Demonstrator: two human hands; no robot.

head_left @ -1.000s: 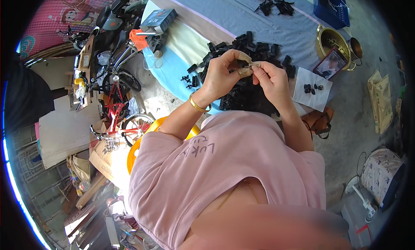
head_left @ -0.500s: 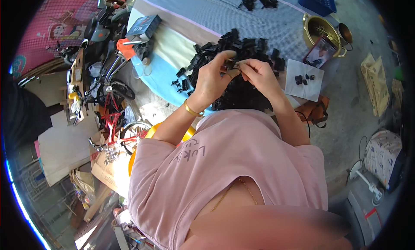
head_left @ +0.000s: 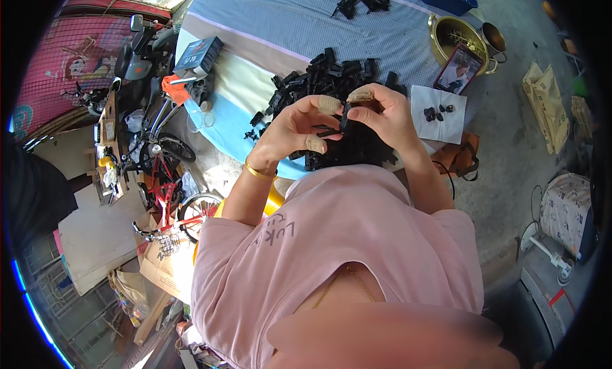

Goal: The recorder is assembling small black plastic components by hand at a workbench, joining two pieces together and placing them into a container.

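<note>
Dark box (head_left: 199,55) with red-blue label at my table's left edge; phone screen (head_left: 457,71) lit, far right.

This looks like a home yard or open shed used for piecework, not a fitted workshop. The landmark is a table (head_left: 268,37) covered with a blue checked cloth, set on bare concrete floor (head_left: 510,158). On it lie heaps of small black plastic parts (head_left: 331,72), a sheet of white paper (head_left: 440,107) with a few more, a smartphone (head_left: 458,69) propped in a brass pot (head_left: 449,34). Left of the table stand a red child's bicycle (head_left: 166,197) and a scooter (head_left: 137,56); cardboard (head_left: 89,235) is piled further left; a sack (head_left: 545,104) lies to the right.
</note>
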